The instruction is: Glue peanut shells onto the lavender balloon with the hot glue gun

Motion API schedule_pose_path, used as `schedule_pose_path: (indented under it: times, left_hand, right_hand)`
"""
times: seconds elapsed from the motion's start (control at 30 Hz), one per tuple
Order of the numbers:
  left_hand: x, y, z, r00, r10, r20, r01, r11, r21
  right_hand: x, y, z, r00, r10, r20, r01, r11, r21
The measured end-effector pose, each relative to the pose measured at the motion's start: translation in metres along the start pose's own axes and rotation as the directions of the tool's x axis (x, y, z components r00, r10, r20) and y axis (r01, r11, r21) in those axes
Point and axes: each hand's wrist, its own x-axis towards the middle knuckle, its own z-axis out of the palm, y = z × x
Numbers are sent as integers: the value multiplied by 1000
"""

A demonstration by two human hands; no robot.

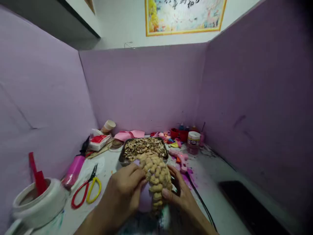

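Note:
A rounded purple form, perhaps a balloon, is between my hands, much of it covered with peanut shells (156, 174). Bare purple surface (146, 198) shows at its lower left. My left hand (126, 189) grips the left side, with its fingers bent over the upper edge. On the right side, my right hand (179, 191) holds the shells between thumb and curled fingers. Just behind the form stands a metal tray (120, 159) with many loose shell pieces (144, 147). The underside of the form is hidden.
At left are red-and-yellow scissors (88, 189), a pink pump (74, 169) and a white pot (40, 202). A pink glue gun (179, 158) with a black cord lies at right, near a jar (193, 142) and a dark phone-like slab (249, 205). Purple panels (146, 88) enclose the table.

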Motion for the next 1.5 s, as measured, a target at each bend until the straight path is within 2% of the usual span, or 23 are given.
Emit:
schedule_pose_path:
  times: [0.27, 0.33, 0.47, 0.6, 0.73, 0.93, 1.03, 1.2, 1.3, 1.4, 1.5]
  left_hand:
    - [-3, 2, 2, 996, 43, -76, -40, 998, 46]
    - [-3, 3, -1, 997, 48, -60, -45, 998, 45]
    - [-1, 3, -12, 999, 22, 42, -20, 999, -38]
    - [0, 2, -19, 991, -55, 122, 69, 992, -107]
    - [0, 1, -12, 980, -155, 128, 165, 984, -70]
    - [-2, 2, 0, 985, -161, 64, 160, 987, 25]
    - [-3, 3, -3, 979, -180, 100, 181, 983, 2]
    - [2, 5, -24, 936, -269, 228, 306, 941, -146]
    - [6, 1, -39, 894, -372, 248, 422, 887, -190]
    - [10, -14, -51, 850, -488, 199, 519, 841, -153]
    - [9, -39, -60, 836, -510, 201, 532, 843, -73]
  right_hand:
    - [-7, -1, 6, 999, 4, -48, 1, 994, 108]
    - [-6, -1, 6, 999, 20, -41, -14, 990, 143]
    - [-5, 2, 5, 999, 30, -34, -24, 987, 159]
    - [-4, 6, 4, 999, 25, -40, -18, 987, 157]
    - [-4, 8, 4, 999, 17, -42, -11, 990, 142]
    - [-5, 8, 5, 999, 8, -43, -2, 990, 138]
    - [-5, 7, 6, 999, 14, -46, -7, 989, 146]
    - [-3, 7, 7, 997, 27, -68, -13, 981, 195]
    - [1, 7, 10, 996, 36, -83, -15, 971, 237]
    - [7, 10, 21, 996, 30, -88, -3, 957, 289]
    - [14, 18, 40, 997, -4, -77, 29, 947, 320]
